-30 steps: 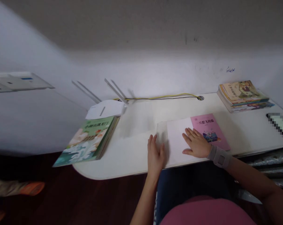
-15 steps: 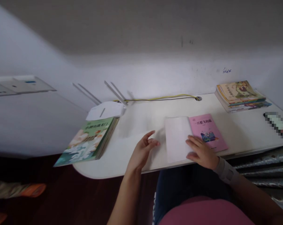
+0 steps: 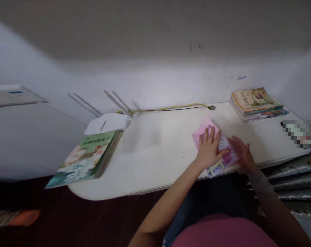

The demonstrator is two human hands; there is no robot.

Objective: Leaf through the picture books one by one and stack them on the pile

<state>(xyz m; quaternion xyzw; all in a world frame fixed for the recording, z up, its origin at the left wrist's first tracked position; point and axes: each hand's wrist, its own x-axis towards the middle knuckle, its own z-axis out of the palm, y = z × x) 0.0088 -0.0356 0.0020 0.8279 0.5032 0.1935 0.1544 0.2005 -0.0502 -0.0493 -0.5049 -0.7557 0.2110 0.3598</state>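
A thin pink book (image 3: 206, 128) lies closed and turned at an angle near the front edge of the white desk (image 3: 158, 154). My left hand (image 3: 209, 148) lies flat on its cover with fingers spread. My right hand (image 3: 241, 154), blurred by motion, rests at the book's right edge with fingers stretched out. A grey wrist band sits on my right forearm.
A stack of green-covered books (image 3: 85, 158) overhangs the desk's left end, next to a white router (image 3: 106, 122) with antennas. Another book stack (image 3: 255, 103) sits at the back right. A yellow cable (image 3: 171, 107) runs along the wall. A pixelated object (image 3: 297, 133) lies far right.
The open book with its white page showing has been shut; only the pink cover shows, rotated. My left hand moved right onto the cover, and my right hand shifted to the book's right edge.
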